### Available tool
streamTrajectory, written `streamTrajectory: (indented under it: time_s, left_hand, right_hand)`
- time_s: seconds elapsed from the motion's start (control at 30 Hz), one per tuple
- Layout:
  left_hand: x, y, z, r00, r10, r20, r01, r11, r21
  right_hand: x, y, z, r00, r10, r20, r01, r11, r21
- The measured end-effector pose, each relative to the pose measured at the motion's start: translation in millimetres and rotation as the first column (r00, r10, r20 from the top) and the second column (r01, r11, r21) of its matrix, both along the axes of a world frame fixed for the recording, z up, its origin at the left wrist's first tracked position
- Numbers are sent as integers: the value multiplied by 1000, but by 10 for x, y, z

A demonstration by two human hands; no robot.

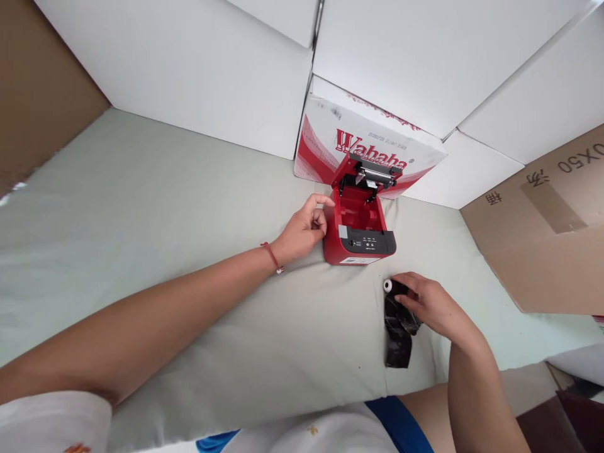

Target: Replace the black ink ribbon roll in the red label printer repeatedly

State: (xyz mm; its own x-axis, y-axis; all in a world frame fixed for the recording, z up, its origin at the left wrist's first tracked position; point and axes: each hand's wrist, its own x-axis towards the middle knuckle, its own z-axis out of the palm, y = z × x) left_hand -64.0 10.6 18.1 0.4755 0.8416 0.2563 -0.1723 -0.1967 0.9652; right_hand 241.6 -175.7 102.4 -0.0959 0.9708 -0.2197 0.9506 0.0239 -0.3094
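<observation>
A red printer [361,259] with a black front panel stands on the cloth, its lid [375,173] raised and its inner bay visible. My left hand [304,229] is at the printer's left side, index finger stretched to the side wall near the rim and the other fingers curled; it holds nothing. To the right and nearer to me, my right hand [427,302] pinches a small black-wrapped roll [400,292] with a white ring-shaped end. Crumpled black film hangs from the roll and lies on the cloth. My right fingertips are partly hidden behind the roll.
Behind the printer a white and red carton [372,138] leans against white boxes [212,69]. A brown cardboard box [542,214] stands at right, another brown panel [42,82] at far left. Pale green cloth [165,207] covers the surface, with its front edge close to my body.
</observation>
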Motion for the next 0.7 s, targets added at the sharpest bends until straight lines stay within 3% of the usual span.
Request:
streamTrajectory:
  time_s: [0.1, 0.17, 0.23, 0.33, 0.43, 0.5, 0.53, 0.6, 0.67, 0.7]
  left_hand:
    - [11, 45, 1, 1000, 1, 17, 1, 995, -103]
    - [16, 54, -7, 1000, -2, 13, 3, 995, -97]
    - [22, 56, -24, 1000, -1, 10, 2, 997, -79]
    - [32, 53, -54, 1000, 16, -1, -16, 999, -45]
    - [33, 17, -62, 998, 63, -16, -63, 998, 6]
    - [26, -41, -45, 981, 189, -48, -178, 969, 170]
    - [22, -81, -30, 959, 279, -53, -251, 920, 301]
    - [21, -175, 5, 908, 418, -7, -340, 747, 571]
    - [35, -275, 39, 907, 415, 71, -326, 587, 741]
    - [48, -322, 53, 919, 385, 91, -302, 534, 790]
  right_hand:
    - [-56, 44, 158, 999, 53, 6, -53, 998, -20]
    - [-129, 84, 385, 989, 134, -68, -135, 991, -11]
    - [-228, 149, 668, 963, 224, -146, -220, 974, 49]
    - [-394, 360, 994, 953, 278, -123, -250, 947, 203]
    - [-539, 730, 1017, 973, 227, -49, -200, 927, 319]
    - [-619, 1016, 893, 982, 187, -29, -164, 919, 359]
    - [-658, 1151, 817, 986, 168, -21, -149, 917, 369]
    - [-740, 1373, 675, 990, 137, 10, -131, 918, 374]
    - [-822, 1514, 577, 991, 118, 63, -133, 922, 363]
    - [-861, 1555, 546, 990, 110, 91, -135, 927, 349]
